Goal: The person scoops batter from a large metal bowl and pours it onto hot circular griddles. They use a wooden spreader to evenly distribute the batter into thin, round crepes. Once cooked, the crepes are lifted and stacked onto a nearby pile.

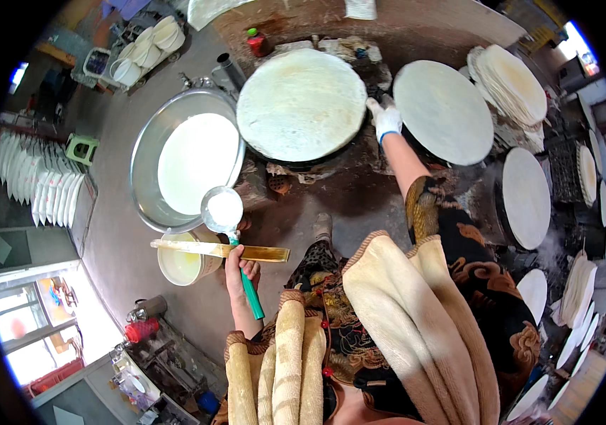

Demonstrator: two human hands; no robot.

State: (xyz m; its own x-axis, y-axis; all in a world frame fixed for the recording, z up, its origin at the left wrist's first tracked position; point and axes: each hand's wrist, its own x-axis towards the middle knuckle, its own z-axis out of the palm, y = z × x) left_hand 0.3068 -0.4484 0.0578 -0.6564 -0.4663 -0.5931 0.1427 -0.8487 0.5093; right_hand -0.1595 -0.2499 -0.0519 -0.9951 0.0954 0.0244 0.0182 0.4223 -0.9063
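My left hand grips a green-handled metal ladle with white contents and a flat wooden stick, crossed over each other. Just above them stands a wide steel basin of white liquid; a smaller pail of pale yellowish liquid sits below. My right hand, in a white glove, is at the gap between the middle round griddle, topped with a pale layer, and the right one. Its fingers are bent at the middle griddle's right edge; what they hold is unclear.
Pale round sheets are stacked at upper right, with more griddles down the right. A red green-capped jar stands behind the middle griddle. A green stool, white buckets and white sacks are at the left.
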